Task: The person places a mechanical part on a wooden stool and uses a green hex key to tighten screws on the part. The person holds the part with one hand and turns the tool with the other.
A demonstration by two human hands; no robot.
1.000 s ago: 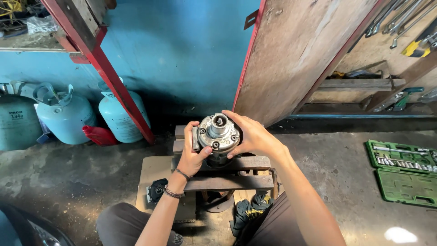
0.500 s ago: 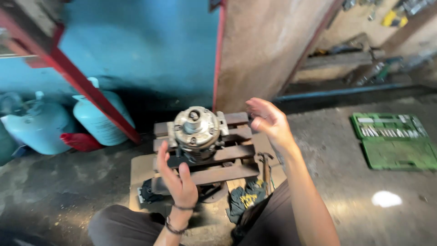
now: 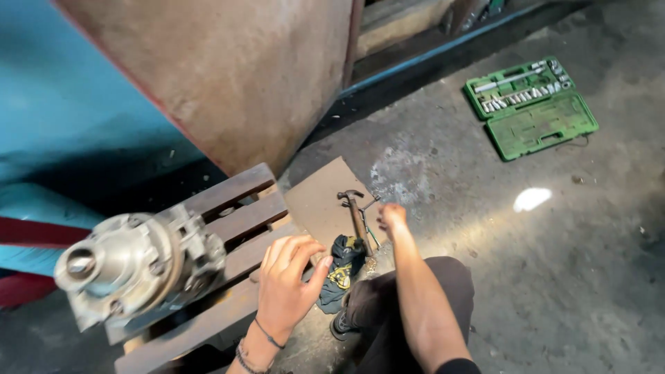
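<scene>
My right hand [image 3: 392,216] reaches down, fingers curled, just short of the hammer [image 3: 356,215] lying on the cardboard [image 3: 318,201], not gripping it yet. My left hand [image 3: 287,280] hovers spread and empty beside the metal motor housing [image 3: 135,266], which sits untouched on the wooden pallet [image 3: 235,208].

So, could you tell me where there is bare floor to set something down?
Bare concrete lies between the green socket case and the right hand. It is crowded by the hammer, dark rag and wooden pallet bearing the metal housing.
</scene>
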